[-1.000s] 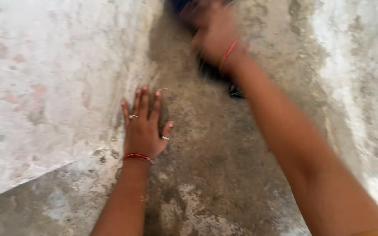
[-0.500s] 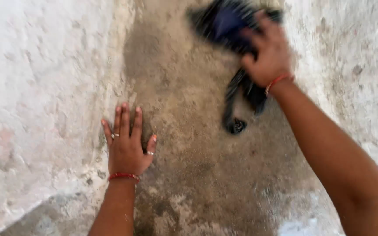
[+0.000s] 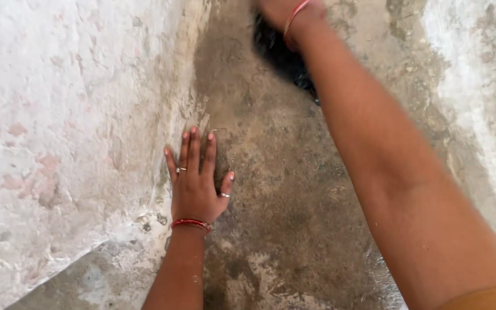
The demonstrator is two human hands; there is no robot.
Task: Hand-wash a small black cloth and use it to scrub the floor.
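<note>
Dark cloth (image 3: 279, 54) at 12 o'clock under right hand (image 3: 279, 10), grip unclear; left hand (image 3: 196, 186) flat, fingers spread, bracing on floor (image 3: 282, 189).

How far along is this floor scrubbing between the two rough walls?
Done: the grey concrete floor looks dark and damp in its middle. In hand: the right hand, mostly out of frame, presses a dark cloth at the far end; the left hand lies flat on the floor. Left: pale patches near the bottom edge.
</note>
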